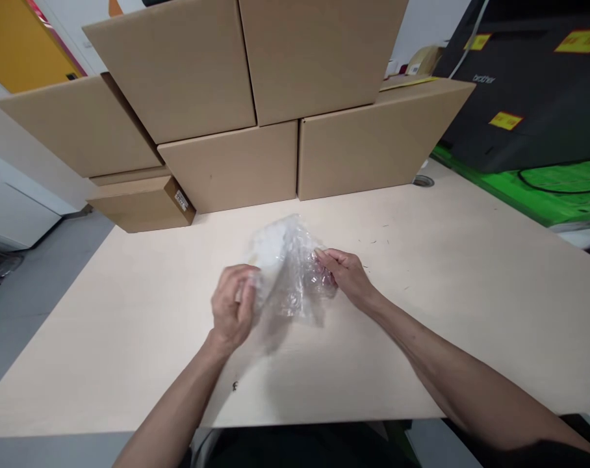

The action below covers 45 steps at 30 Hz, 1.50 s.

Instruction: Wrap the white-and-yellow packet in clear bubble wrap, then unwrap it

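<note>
Head view shows the left hand (232, 300) and right hand (346, 276), fingers closed, pinching opposite edges of a clear bubble-wrap sheet (290, 273) stretched between their fingertips above the table (129, 338); likely light, soft, slippery, best gripped at its edges.

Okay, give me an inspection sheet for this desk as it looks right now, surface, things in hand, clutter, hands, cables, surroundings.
Surface: pale wood-look table, a few small dark specks on it.
Job's things: crumpled clear bubble wrap, held just above the table between both hands.
Clutter: a small round fitting near the table's back edge.
Hands: left hand grips the wrap's left edge; right hand pinches its right side.
Cables: a black cable loops on the green mat.
Surroundings: stacked cardboard boxes along the back; a black Brother-marked machine with yellow labels at right; grey floor at left.
</note>
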Tool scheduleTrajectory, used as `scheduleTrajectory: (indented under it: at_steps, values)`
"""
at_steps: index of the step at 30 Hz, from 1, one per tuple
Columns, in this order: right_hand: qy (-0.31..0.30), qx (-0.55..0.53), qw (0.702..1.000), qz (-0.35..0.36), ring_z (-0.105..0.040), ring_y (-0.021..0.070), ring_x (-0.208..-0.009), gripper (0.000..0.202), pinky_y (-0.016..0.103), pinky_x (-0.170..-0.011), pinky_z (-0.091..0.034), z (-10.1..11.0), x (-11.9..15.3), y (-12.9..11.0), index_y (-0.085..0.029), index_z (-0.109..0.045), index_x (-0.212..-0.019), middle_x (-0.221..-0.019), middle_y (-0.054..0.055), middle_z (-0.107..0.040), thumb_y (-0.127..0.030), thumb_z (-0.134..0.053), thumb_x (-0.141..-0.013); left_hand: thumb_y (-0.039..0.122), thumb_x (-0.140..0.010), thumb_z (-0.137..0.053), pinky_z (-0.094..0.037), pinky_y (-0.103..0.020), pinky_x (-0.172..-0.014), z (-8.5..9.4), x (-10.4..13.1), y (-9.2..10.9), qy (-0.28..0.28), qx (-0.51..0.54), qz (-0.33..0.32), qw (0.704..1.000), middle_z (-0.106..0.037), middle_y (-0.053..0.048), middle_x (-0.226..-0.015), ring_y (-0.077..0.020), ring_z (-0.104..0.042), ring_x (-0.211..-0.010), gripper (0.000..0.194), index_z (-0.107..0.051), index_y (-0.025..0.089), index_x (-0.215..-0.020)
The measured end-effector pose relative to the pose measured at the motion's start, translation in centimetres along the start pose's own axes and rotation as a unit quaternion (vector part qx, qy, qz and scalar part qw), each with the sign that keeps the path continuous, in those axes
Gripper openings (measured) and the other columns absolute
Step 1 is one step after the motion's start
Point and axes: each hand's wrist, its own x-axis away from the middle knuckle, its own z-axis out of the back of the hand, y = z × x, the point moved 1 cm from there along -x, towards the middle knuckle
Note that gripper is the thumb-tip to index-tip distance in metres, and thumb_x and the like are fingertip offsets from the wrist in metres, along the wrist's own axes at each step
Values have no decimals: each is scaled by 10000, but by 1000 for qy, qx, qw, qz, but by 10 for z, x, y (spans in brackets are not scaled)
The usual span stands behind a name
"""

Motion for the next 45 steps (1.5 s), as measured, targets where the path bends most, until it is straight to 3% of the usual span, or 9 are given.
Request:
scheduleTrajectory:
  at_steps: [5,12,16,23,27,30,33,40,45]
  values:
    - [39,-1,999,30,-480,120,-509,442,278,-532,-413,11,-10,3,-196,-578,-619,-597,-17,-549,-593,-631,-805,303,-860,-646,-492,-252,-722,34,-13,-18,240,185,261,917,-662,-15,-834,-126,-613,-751,122,-640,184,-834]
    - [196,94,963,161,-550,259,-1158,542,404,-925,-457,11,-4,0,-231,-598,-1228,-1295,108,-586,-568,-650,-808,154,-609,-741,-472,-228,-502,58,19,-26,296,254,526,756,-624,43,-632,-125,-567,-540,229,-668,217,-817]
    - [89,-45,995,32,-564,267,-1185,684,401,-914,-481,-2,10,-2,-256,-507,-1320,-1300,111,-594,-639,-680,-781,134,-660,-694,-516,-240,-524,60,39,-16,311,274,568,711,-603,23,-586,-140,-594,-554,110,-635,210,-713]
    - [-186,-176,947,-193,-639,170,-756,527,273,-604,-483,-22,33,-10,-227,-664,-1104,-909,42,-696,-471,-858,-679,113,-647,-738,-563,-249,-603,66,67,-4,324,260,551,724,-654,1,-827,-140,-635,-670,475,-594,233,-1083]
    - [-214,-133,946,-203,-500,105,-529,365,240,-473,-357,-18,29,-10,-175,-703,-899,-619,-5,-624,-406,-869,-671,160,-698,-744,-566,-297,-733,84,84,-7,276,53,446,850,-480,-83,-1383,-211,-618,-1066,924,-287,407,-1462]
    - [-177,-139,953,-204,-567,123,-588,498,252,-495,-402,-14,25,-9,-188,-689,-1068,-852,58,-720,-397,-878,-657,258,-759,-734,-542,-321,-781,95,88,-6,155,-130,333,921,-320,-106,-1525,-293,-458,-1319,691,-478,336,-1396]
    - [-174,-141,954,-199,-637,164,-733,484,291,-632,-506,-14,25,-9,-169,-696,-1086,-1000,109,-719,-481,-814,-735,370,-834,-684,-511,-293,-660,101,88,-7,67,-223,321,918,-539,-101,-1359,-315,-475,-1297,236,-721,258,-1038]
    - [-308,-163,921,-173,-646,227,-953,536,356,-818,-523,-23,46,-14,-205,-708,-1180,-1122,125,-689,-616,-653,-841,457,-892,-605,-491,-259,-607,105,93,-6,101,-177,404,892,-722,-40,-868,-192,-657,-810,272,-707,205,-886]
    - [-270,-201,927,-164,-645,258,-969,559,392,-857,-513,-28,56,-24,-239,-760,-983,-1022,97,-709,-728,-689,-722,405,-870,-655,-538,-266,-718,105,101,-3,128,-135,377,908,-726,-32,-912,-170,-689,-821,224,-675,201,-960]
